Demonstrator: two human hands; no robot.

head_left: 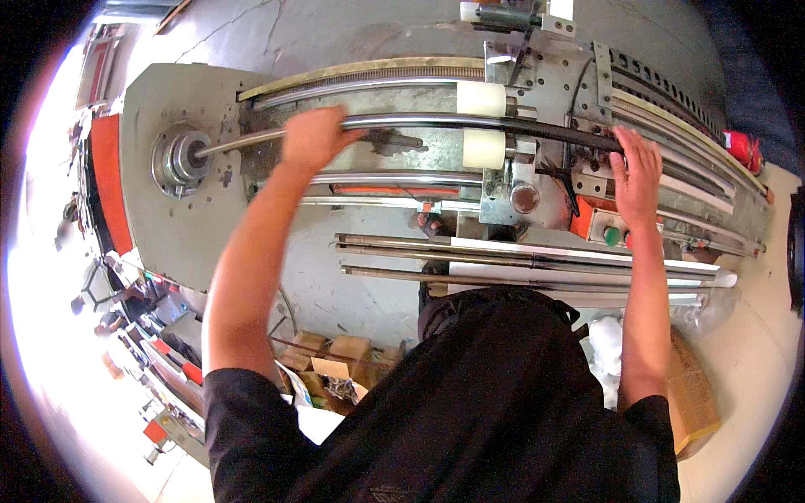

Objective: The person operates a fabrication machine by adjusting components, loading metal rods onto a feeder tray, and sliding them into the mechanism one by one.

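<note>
A long, shiny metal tube (411,121) lies across the machine, its right part looking dark. A thinner rod (245,141) runs from the round chuck (182,159) at the left to my left hand (314,141). That hand is closed around the tube's left end, where rod and tube meet, and is slightly blurred. Farther right, my right hand (639,174) holds the tube, fingers over its far side and thumb on the near side. Two cream rollers (481,99) sit on either side of the tube, near its middle. My right palm hides what lies beneath it.
Between me and the machine lie several metal tubes (394,245). A control box (599,225) with a green button stands below my right hand. Cardboard boxes (348,350) are on the floor at lower left; another carton (692,390) is at lower right. The machine's grey housing (180,239) fills the left.
</note>
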